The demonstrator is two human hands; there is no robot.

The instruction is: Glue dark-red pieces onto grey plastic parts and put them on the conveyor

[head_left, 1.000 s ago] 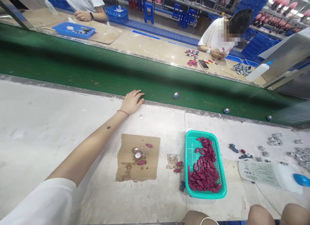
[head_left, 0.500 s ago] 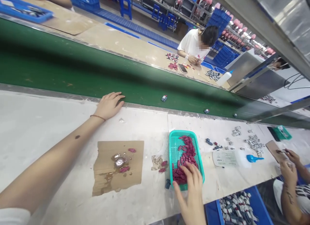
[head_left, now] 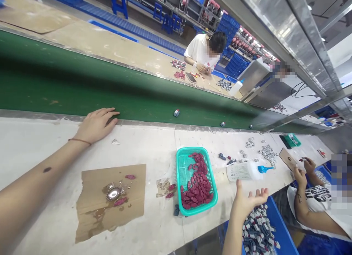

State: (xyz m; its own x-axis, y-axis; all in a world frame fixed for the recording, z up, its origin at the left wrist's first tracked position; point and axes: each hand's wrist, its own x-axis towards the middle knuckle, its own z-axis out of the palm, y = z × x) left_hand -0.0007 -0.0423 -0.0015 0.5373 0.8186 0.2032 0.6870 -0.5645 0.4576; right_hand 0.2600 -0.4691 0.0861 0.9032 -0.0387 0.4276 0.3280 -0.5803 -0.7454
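Note:
My left hand [head_left: 97,125] lies open along the metal edge between the white worktop [head_left: 137,145] and the green conveyor belt [head_left: 143,106], holding nothing. My right hand [head_left: 249,203] is palm up with fingers spread, in front of the glue bottle [head_left: 243,171] and over the near edge of the worktop. No part shows in it. Between the hands stands a teal basket [head_left: 214,192] of dark red plastic pieces [head_left: 196,189]. To its left, a brown cardboard sheet [head_left: 132,196] carries a small round dish [head_left: 113,193] of clear liquid and a couple of red pieces.
A blue crate [head_left: 284,236] below the worktop's edge holds many grey, white and red parts [head_left: 258,229]. Grey-white pieces [head_left: 268,154] lie beyond the bottle. A few assembled parts [head_left: 176,112] sit on the belt. One co-worker works at right, another [head_left: 202,51] across the belt.
My right hand has left the red pieces in the basket and moved right, turning palm up. My left hand still rests at the belt's edge. The view has swung rightward.

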